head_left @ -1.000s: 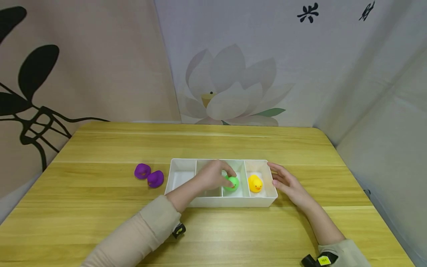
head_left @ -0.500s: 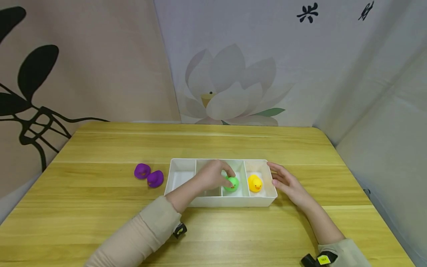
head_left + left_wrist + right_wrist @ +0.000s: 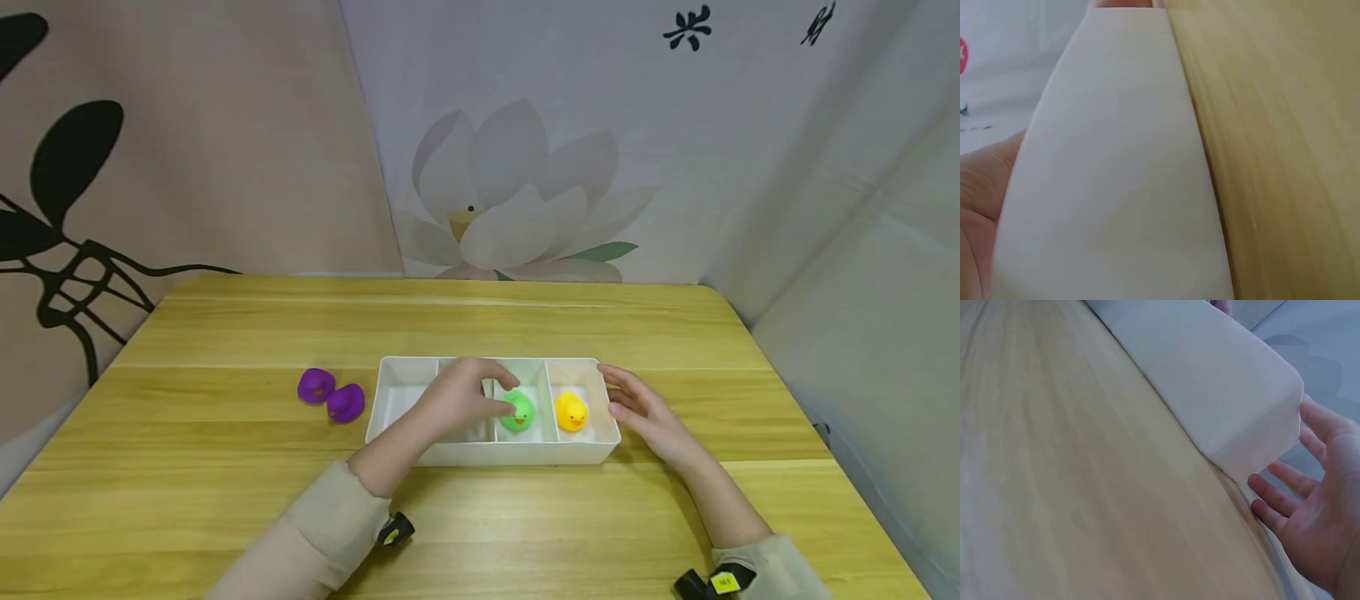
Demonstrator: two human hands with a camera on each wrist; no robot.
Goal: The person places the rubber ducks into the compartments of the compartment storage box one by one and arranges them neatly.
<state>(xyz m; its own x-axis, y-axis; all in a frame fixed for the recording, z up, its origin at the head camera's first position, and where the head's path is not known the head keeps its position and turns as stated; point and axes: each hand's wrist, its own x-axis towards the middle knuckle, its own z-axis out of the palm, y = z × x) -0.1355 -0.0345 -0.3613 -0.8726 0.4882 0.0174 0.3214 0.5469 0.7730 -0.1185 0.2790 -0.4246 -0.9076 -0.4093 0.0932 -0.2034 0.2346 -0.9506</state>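
Observation:
A white tray [image 3: 510, 454] split into compartments stands on the table. In its third compartment from the left sits a green rubber duck [image 3: 519, 413]; a yellow rubber duck [image 3: 571, 412] sits in the rightmost one. My left hand [image 3: 459, 398] hovers over the tray with thumb and forefinger spread apart, the thumb tip overlapping the green duck's edge; contact cannot be told. At the tray's right end, my right hand [image 3: 651, 418] rests its fingertips on the outer wall. The right wrist view shows those fingers [image 3: 1282, 499] fairly straight along the tray's end.
Two purple rubber ducks [image 3: 346, 403] lie together on the wooden table [image 3: 247, 492], left of the tray. Behind the table hangs a printed cloth [image 3: 555, 67]. Both wrists carry black cameras [image 3: 395, 530].
My left thumb and fingers have spread off the green duck, and the hand has drawn slightly left. The duck stays in its compartment. My right hand keeps its place.

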